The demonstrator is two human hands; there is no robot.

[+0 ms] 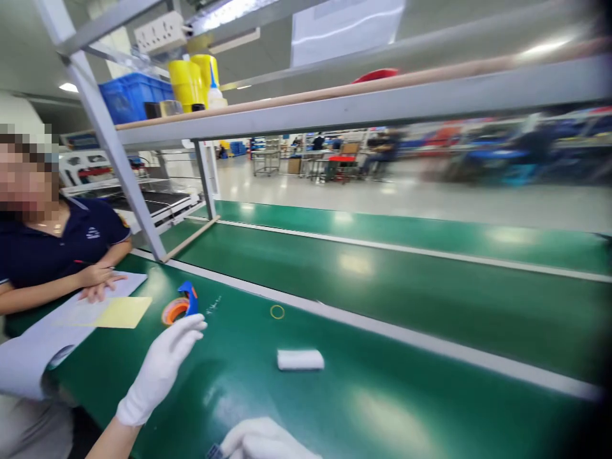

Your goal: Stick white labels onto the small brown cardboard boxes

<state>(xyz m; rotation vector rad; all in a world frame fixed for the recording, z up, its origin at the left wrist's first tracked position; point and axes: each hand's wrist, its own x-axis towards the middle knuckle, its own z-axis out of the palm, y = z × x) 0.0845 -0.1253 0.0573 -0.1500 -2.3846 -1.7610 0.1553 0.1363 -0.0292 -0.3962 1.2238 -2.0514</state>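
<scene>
My left hand (162,366), in a white glove, is raised over the green table with its fingers stretched out and nothing visible in them. Just beyond its fingertips is a blue tape dispenser (190,297) with an orange roll of tape (173,310). At the bottom edge my right hand (268,438), also gloved in white, is partly cut off. Its fingers are closed on a small dark blue piece (215,452), too little of which shows to name. Ahead of it lies a white cylindrical roll (300,359), apart from both hands. A thin yellow ring (277,312) lies farther back.
A person (62,239) sits at the left, hands on white paper sheets (36,341) beside a yellow sheet (125,312). Above the table runs a shelf (335,107) on a metal frame, bearing a blue crate (125,97) and yellow containers (185,84). A white strip (382,329) crosses the table.
</scene>
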